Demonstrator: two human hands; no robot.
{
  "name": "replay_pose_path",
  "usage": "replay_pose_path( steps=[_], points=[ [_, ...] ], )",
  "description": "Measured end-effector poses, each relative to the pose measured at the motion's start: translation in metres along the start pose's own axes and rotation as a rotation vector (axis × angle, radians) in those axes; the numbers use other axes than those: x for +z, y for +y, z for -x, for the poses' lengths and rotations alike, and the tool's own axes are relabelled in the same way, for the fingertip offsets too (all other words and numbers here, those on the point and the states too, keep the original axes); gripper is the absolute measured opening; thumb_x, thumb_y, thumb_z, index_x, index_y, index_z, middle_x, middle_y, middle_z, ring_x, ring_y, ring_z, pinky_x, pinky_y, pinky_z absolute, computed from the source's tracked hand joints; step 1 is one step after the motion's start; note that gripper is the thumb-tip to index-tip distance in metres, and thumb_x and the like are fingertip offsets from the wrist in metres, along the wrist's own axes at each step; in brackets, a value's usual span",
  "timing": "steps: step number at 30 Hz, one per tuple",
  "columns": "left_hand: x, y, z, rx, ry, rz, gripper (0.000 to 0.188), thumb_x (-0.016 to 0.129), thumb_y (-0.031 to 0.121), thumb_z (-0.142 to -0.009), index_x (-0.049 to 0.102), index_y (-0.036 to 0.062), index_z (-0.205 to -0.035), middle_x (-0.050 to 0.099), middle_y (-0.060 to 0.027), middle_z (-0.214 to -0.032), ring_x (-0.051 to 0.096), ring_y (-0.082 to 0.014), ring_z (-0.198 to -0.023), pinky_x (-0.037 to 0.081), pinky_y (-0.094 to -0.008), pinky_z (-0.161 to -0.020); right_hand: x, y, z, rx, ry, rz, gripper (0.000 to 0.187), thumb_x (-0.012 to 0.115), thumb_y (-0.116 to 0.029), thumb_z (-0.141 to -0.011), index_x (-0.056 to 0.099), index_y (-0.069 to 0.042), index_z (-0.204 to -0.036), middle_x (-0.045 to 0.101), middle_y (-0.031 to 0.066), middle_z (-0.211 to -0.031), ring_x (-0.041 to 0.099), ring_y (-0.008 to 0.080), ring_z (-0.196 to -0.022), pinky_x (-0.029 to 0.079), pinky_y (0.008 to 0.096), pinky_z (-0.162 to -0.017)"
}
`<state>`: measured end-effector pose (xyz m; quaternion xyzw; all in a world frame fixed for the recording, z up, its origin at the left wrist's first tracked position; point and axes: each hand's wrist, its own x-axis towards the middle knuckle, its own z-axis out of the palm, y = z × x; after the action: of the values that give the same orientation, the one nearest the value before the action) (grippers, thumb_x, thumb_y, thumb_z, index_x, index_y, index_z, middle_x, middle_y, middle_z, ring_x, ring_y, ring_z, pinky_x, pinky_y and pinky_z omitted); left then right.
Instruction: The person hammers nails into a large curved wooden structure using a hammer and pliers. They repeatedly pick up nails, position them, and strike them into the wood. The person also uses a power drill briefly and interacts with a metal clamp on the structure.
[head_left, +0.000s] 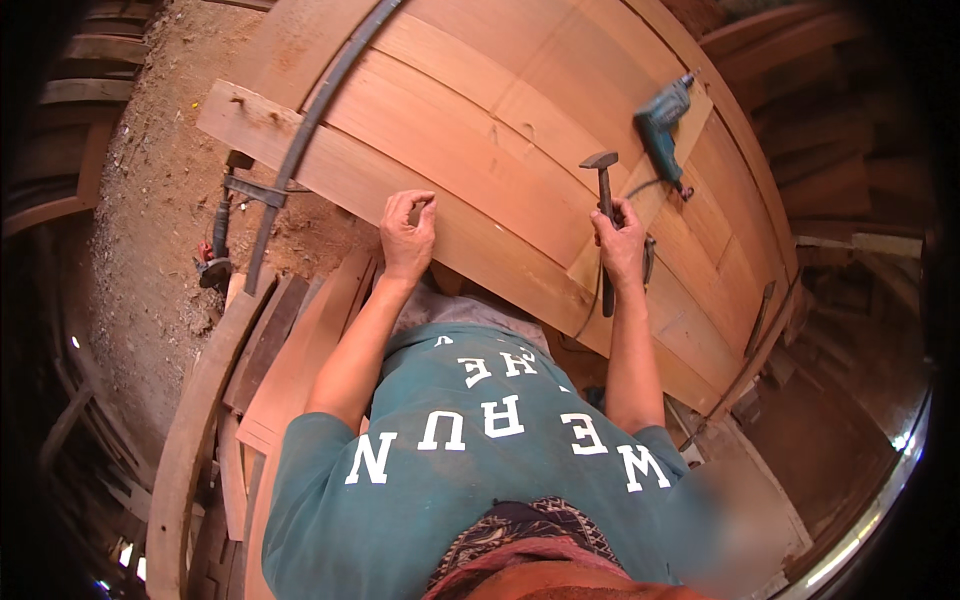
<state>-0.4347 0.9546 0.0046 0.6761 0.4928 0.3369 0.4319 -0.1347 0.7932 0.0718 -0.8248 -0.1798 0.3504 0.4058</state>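
My right hand point(621, 246) is closed around the handle of a hammer point(604, 185), holding it upright with its metal head above the fist. Beneath it lies a large panel of wooden boards point(450, 130). My left hand point(407, 238) is over the panel's near edge board point(480, 232), its fingers curled in toward the thumb. Whatever those fingers may hold is too small or hidden to make out. Beyond the hammer, a teal power drill point(657, 135) rests on a short wooden strip point(690, 140) that lies slantwise across the boards.
A long dark metal bar clamp point(318, 105) crosses the panel's left end, its jaw point(255, 190) off the edge. An angle grinder point(214, 262) sits on the dirt floor point(165, 170). Loose planks point(290, 370) are stacked at the lower left. A chisel-like tool point(760, 318) lies at the right edge.
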Motion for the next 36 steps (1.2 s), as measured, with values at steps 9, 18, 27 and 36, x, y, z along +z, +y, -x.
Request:
replay_pose_path(
  steps=[9, 18, 27, 36],
  points=[
    [0.078, 0.022, 0.079, 0.013, 0.094, -0.096, 0.011, 0.074, 0.004, -0.094, 0.073, 0.0040, -0.105, 0.072, -0.0107, -0.106, 0.066, -0.0288, -0.105, 0.054, -0.0401, -0.091, -0.107, 0.080, 0.056, 0.045, 0.001, 0.025, 0.017, 0.075, -0.009, -0.094, 0.067, -0.003, -0.107, 0.059, -0.0048, -0.084, 0.052, 0.0050, -0.073, 0.043, 0.0245, -0.064],
    [0.111, 0.022, 0.117, -0.115, -0.022, 0.134, 0.036, 0.071, 0.002, -0.100, 0.049, 0.0047, -0.128, 0.077, -0.0116, -0.108, 0.073, -0.0206, -0.107, 0.055, -0.0342, -0.098, -0.106, 0.097, 0.060, -0.054, -0.085, -0.033, 0.017, 0.075, -0.011, -0.095, 0.065, -0.006, -0.108, 0.058, -0.0043, -0.076, 0.053, 0.0049, -0.063, 0.043, 0.0234, -0.056],
    [0.125, 0.008, 0.120, 0.026, -0.016, 0.005, 0.034, 0.071, 0.000, -0.098, 0.048, 0.0024, -0.123, 0.077, -0.0142, -0.104, 0.075, -0.0215, -0.102, 0.057, -0.0345, -0.094, -0.089, 0.064, 0.065, -0.032, -0.184, -0.021, 0.022, 0.075, -0.012, -0.096, 0.069, -0.002, -0.114, 0.065, -0.0036, -0.093, 0.056, 0.0054, -0.080, 0.047, 0.0244, -0.072],
    [0.128, 0.006, 0.121, 0.094, -0.009, -0.059, 0.034, 0.074, 0.001, -0.096, 0.050, 0.0042, -0.120, 0.080, -0.0103, -0.100, 0.076, -0.0210, -0.098, 0.054, -0.0352, -0.096, -0.079, 0.061, 0.073, -0.108, -0.249, 0.040, 0.029, 0.074, -0.019, -0.099, 0.069, -0.002, -0.123, 0.064, -0.0030, -0.089, 0.057, 0.0081, -0.082, 0.048, 0.0254, -0.075]
  ],
)
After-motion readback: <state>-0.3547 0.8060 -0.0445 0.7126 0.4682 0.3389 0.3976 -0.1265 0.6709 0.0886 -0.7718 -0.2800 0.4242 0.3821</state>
